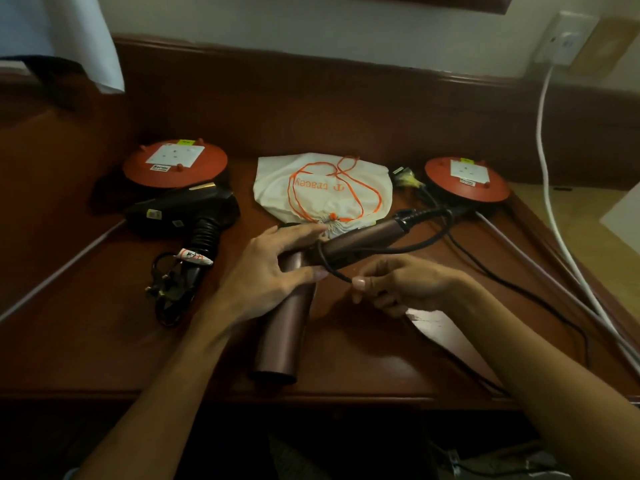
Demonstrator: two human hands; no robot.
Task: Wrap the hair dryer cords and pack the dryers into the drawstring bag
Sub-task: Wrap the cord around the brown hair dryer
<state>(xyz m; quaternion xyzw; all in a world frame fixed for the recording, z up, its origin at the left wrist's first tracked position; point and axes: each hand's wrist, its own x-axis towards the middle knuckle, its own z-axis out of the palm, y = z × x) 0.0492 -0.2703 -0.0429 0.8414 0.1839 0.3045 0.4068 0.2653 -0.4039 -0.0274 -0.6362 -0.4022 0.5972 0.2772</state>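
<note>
A copper-brown hair dryer (284, 334) lies on the wooden desk (104, 341), barrel toward me, handle pointing right. My left hand (270, 268) grips it where barrel and handle meet. My right hand (401, 285) pinches its black cord (429, 237), which loops from the handle's end back over the handle. Behind lies a white drawstring bag (322, 188) with orange string, cinched at its near end. At the left rests a black hair dryer (183, 213) with its cord (169, 292) bundled beside its handle.
Two red round cable reels (175, 162) (467, 180) sit at the back left and back right. A white cable (543, 161) hangs from a wall socket (562, 41) at the right. Black cord trails across the desk's right side. A white lampshade (86, 39) hangs at the upper left.
</note>
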